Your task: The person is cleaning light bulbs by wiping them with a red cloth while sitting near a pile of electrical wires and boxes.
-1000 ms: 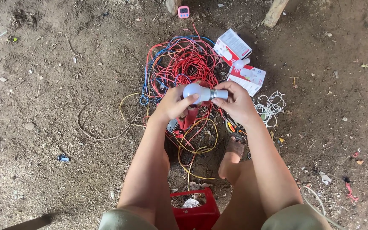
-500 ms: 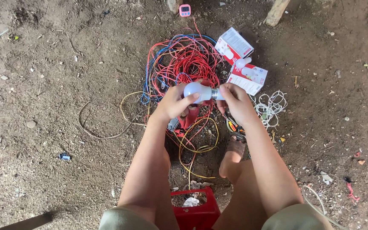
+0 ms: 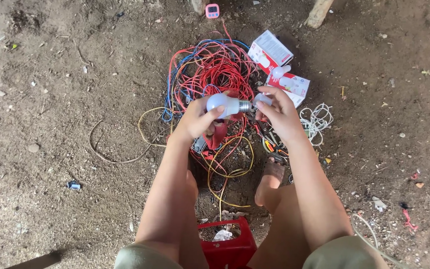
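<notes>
Holding a white bulb (image 3: 223,103) sideways above the tangled wires (image 3: 215,74), my left hand (image 3: 197,119) grips its dome so the metal base faces my right hand (image 3: 279,114), whose fingers close on a small white fitting (image 3: 263,99) at that base.

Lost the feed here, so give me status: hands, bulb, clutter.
Left hand grips white light bulb. Right hand holds small white socket piece at its metal base. Tangled red wires beneath.

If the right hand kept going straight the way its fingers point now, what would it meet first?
Most likely the metal base of the light bulb held by the left hand: the right hand points left with its socket close to it, though depth is unclear.
</notes>
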